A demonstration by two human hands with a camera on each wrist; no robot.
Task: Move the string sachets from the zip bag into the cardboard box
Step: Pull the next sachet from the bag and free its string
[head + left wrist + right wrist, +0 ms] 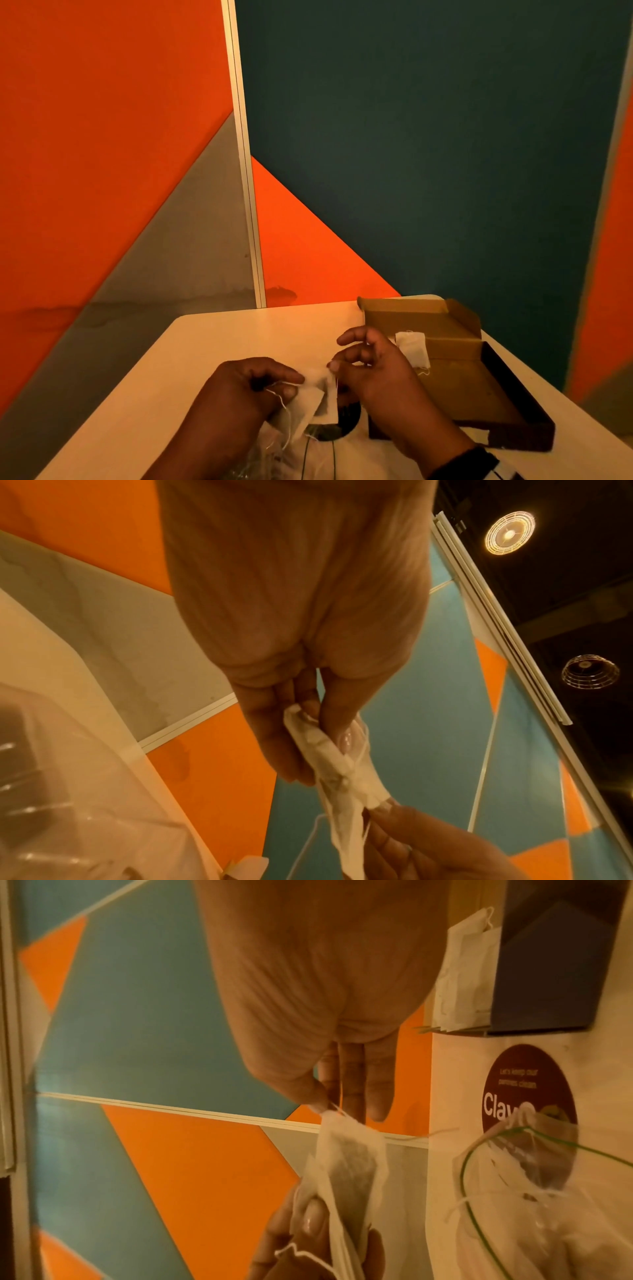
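I hold a small bunch of white string sachets (306,406) over the table; my left hand (294,385) pinches it between thumb and fingers. My right hand (334,368) pinches the top corner of one sachet (346,1156) in that bunch with thumb and forefinger, its other fingers straight. In the left wrist view the same sachets (337,761) stretch between both hands. The clear zip bag (274,455) lies crumpled under my hands at the near edge, with more sachets and strings inside. To the right, the open cardboard box (472,394) holds a white sachet (412,346) near its back.
The pale table (222,342) ends at orange, grey and teal partition panels just behind. A round dark sticker (534,1085) on the tabletop sits partly under the zip bag (565,1231). The box lid (404,318) stands up at the back.
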